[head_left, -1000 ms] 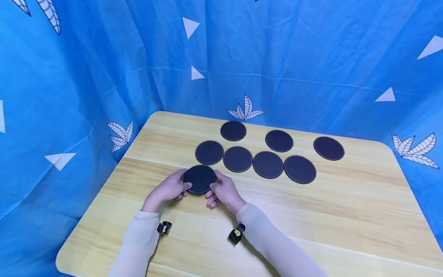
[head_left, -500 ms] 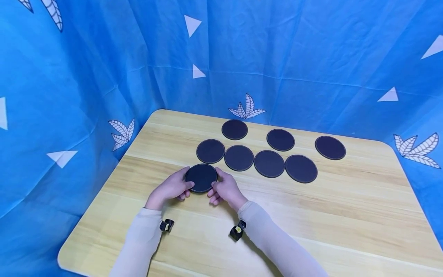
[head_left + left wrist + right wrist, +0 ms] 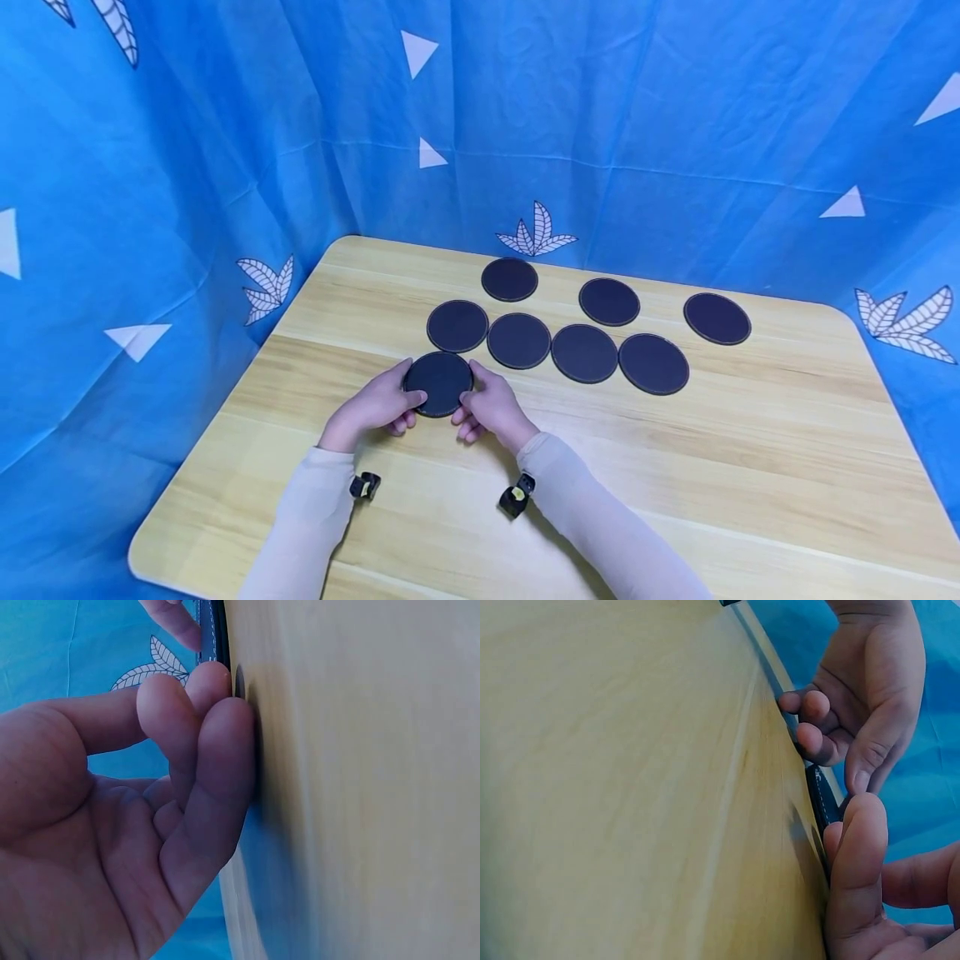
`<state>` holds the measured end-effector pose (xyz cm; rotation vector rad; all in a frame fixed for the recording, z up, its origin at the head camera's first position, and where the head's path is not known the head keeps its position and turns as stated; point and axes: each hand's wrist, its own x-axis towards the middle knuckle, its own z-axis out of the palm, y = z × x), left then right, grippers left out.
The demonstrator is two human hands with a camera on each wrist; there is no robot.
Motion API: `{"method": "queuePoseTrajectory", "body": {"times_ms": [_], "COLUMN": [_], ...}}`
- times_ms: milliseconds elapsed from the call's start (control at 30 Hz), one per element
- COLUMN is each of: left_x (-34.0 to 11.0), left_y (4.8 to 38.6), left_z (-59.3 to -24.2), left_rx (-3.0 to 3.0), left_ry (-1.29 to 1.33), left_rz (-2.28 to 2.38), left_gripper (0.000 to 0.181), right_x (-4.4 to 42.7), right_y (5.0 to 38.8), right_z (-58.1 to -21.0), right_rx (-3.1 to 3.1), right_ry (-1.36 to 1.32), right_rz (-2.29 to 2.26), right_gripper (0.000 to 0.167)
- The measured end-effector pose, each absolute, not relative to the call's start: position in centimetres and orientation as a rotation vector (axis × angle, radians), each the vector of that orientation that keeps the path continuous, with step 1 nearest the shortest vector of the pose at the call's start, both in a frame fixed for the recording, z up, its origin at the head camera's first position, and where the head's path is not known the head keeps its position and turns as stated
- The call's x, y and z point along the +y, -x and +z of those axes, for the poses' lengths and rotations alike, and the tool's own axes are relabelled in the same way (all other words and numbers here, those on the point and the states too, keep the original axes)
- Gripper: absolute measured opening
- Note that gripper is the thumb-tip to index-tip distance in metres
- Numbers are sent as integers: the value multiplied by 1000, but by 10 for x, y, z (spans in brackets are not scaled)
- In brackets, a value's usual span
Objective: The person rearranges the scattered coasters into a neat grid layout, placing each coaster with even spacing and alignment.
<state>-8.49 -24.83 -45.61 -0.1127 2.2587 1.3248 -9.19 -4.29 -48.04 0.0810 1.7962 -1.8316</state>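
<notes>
Low over the left half of the table, a round black coaster [image 3: 438,385] with a stitched rim is held between both hands. My left hand [image 3: 377,402] pinches its left side, thumb on top and fingers at the edge. At the opposite side my right hand [image 3: 491,407] pinches it the same way. In the left wrist view, the coaster's edge [image 3: 210,630] looks thick and lies close to the tabletop. The right wrist view shows the stitched edge between the hands. Just beyond it lies a matching coaster [image 3: 457,326], almost touching in the head view.
Beside that one, more coasters [image 3: 518,341] lie flat in a row running right, edges about touching. Behind them, three coasters [image 3: 609,302] lie spaced apart near the far edge of the wooden table [image 3: 712,475]. A blue patterned curtain [image 3: 525,100] hangs round the table.
Both hands and the held coaster have shifted very slightly right. The head view has also moved a little. The coasters on the table have stayed put.
</notes>
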Motion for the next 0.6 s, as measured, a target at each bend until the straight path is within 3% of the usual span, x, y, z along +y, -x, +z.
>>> {"method": "queuePoseTrajectory", "body": {"times_ms": [600], "left_x": [-249], "left_y": [87], "left_z": [-447], "left_rx": [2371], "left_ry": [58], "left_rz": [1255], "left_gripper": [73], "right_x": [-36], "right_y": [92], "right_z": [-479], "right_rx": [1835], "right_ry": [2], "right_rz": [-1806], "right_gripper": [74]}}
